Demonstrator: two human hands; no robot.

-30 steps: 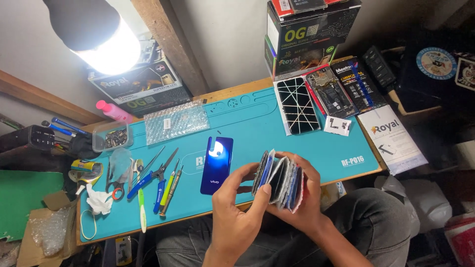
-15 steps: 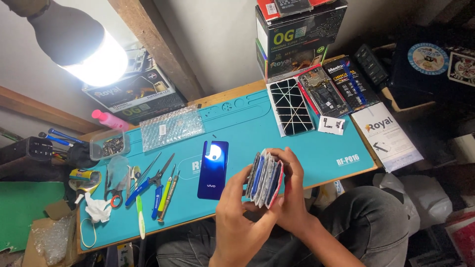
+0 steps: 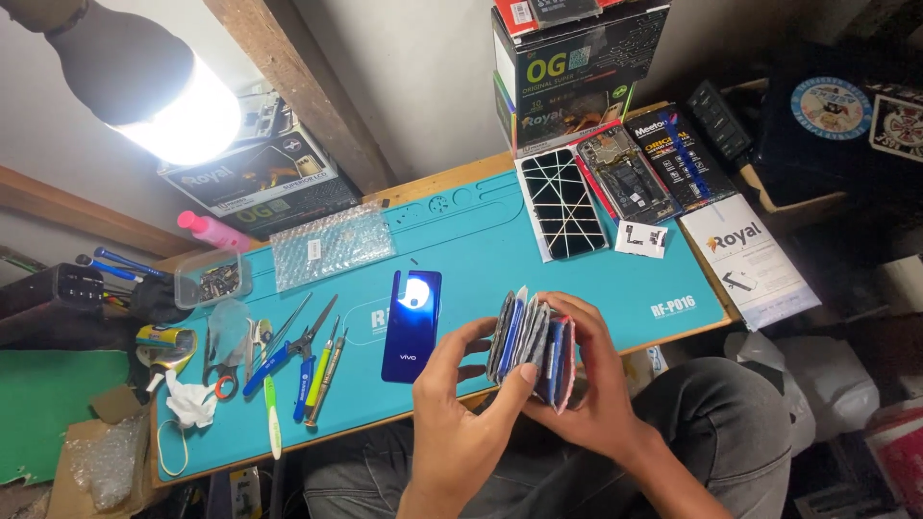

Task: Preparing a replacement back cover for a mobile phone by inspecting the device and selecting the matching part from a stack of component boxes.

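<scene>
Right fingers: the right hand is cupping a thick stack of thin cards from behind and below, its fingers curled closed around the far side and bottom of the stack.
Left fingers: the left hand is pressing on the near face of the stack, thumb and forefinger narrowly spread and pinching the nearest leaves; it is holding nothing else.
Stack: it is standing on edge between both hands, just above the front edge of the blue work mat, over the person's lap.
What has changed: a second ago the stack was fanning wide open to the right; half a second ago it was closing; now the leaves are sitting tighter together, with only a few splaying at the top. Both hands have also shifted slightly left, towards the phone.
What that means: judging from this, the leafing through is narrowing down to the front few cards, the rest being squared up in the right palm.
Just beside: a dark blue phone back is lying face down on the mat, left of the left hand and apart from it, catching the lamp's glare.
Further out: screwdrivers and cutters are lying in a row at the mat's left; a cracked screen panel is resting at its far right.
</scene>
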